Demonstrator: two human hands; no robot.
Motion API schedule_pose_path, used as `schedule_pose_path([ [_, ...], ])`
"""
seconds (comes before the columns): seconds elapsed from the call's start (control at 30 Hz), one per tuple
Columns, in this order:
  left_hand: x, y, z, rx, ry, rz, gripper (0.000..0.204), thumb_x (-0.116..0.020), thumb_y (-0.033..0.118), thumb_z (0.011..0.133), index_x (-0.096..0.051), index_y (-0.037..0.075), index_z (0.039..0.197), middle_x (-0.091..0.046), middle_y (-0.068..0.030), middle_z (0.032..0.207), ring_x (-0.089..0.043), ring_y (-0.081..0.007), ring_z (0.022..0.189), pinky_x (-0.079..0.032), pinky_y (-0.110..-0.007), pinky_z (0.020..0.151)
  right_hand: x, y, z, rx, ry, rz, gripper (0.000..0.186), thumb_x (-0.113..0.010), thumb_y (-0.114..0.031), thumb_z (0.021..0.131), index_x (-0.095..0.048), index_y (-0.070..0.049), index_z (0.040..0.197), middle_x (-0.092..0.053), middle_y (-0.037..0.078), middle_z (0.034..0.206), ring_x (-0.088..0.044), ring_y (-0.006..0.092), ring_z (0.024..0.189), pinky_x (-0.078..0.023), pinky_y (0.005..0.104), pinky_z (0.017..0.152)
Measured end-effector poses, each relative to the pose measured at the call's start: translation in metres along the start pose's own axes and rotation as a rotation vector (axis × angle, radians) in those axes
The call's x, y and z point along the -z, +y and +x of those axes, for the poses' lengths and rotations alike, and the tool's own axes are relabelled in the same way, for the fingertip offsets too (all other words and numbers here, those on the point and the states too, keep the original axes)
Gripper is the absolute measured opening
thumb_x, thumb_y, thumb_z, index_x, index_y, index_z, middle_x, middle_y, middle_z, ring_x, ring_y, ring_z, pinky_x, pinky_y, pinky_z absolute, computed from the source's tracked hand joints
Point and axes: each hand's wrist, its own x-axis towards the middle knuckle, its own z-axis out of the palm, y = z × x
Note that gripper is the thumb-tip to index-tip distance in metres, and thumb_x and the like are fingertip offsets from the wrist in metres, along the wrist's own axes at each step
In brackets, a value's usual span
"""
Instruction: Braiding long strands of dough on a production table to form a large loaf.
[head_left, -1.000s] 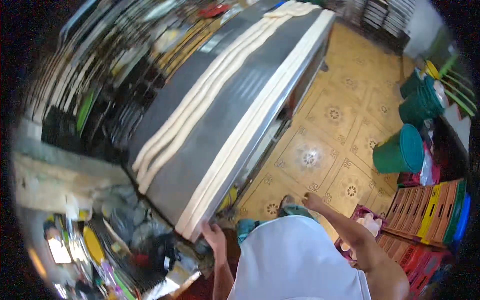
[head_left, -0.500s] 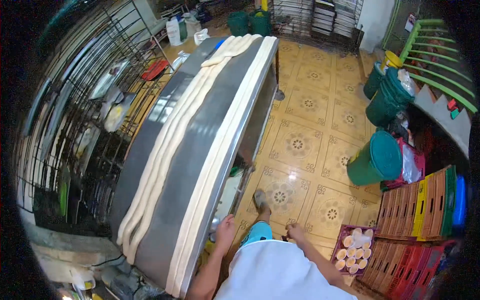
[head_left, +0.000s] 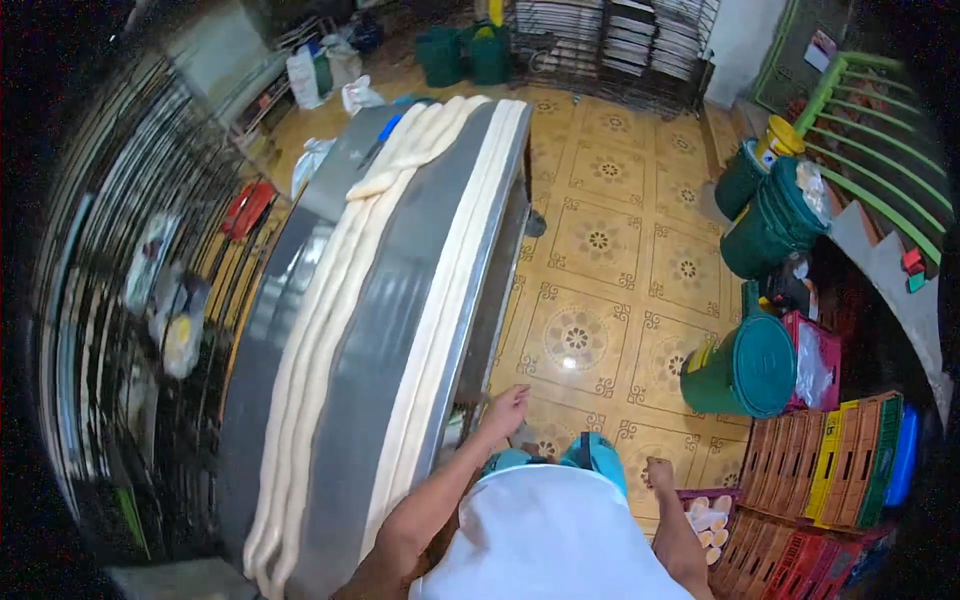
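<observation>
A dark metal table (head_left: pixel 390 300) stands on my left, bearing long pale dough strands (head_left: pixel 340 260), bunched at the far end, and straight pale strips (head_left: pixel 450 320) along its right edge. A blue-handled tool (head_left: pixel 388 128) lies near the far end. My left hand (head_left: pixel 508 408) hangs just right of the table, fingers loosely bent and apart, holding nothing. My right hand (head_left: pixel 660 472) is closed, low by my side, above a crate of cream-coloured cups (head_left: pixel 710 530); whatever it may hold is hidden.
Wire racks (head_left: pixel 110 330) line the left; more racks (head_left: pixel 600 40) and sacks (head_left: pixel 305 80) stand at the back. Lidded green bins (head_left: pixel 735 370), stacked plastic crates (head_left: pixel 790 465) and a green railing (head_left: pixel 885 150) are on the right. Tiled floor (head_left: pixel 600 270) runs beside the table.
The view has swung to run along the table and walkway, showing more of the back. My left hand has moved away from the table's near corner and forward. The dough appears unchanged.
</observation>
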Motion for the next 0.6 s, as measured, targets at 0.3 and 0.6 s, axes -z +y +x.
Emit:
schedule_pose_path([
  [0.3,0.004,0.045,0.187,0.054,-0.038,0.079,0.045,-0.064,0.02,0.108,-0.064,-0.002,0.146,-0.078,-0.0211,0.128,-0.076,-0.0274,0.12,-0.059,-0.036,0.103,-0.066,-0.085,0.091,0.238,0.057,-0.116,0.038,-0.068,-0.037,0.101,-0.078,-0.001,0.098,-0.072,0.013,0.074,-0.075,0.0285,0.075,-0.06,0.047,0.068],
  [0.6,-0.002,0.088,0.313,0.183,0.062,0.222,0.037,-0.066,0.017,0.106,-0.069,-0.001,0.139,-0.077,-0.0217,0.124,-0.075,-0.0232,0.118,-0.059,-0.036,0.101,0.029,-0.228,0.303,0.778,-0.604,-1.386,0.049,-0.067,-0.045,0.1,-0.076,-0.002,0.122,-0.078,0.021,0.104,-0.076,0.0348,0.099,-0.058,0.0487,0.085],
])
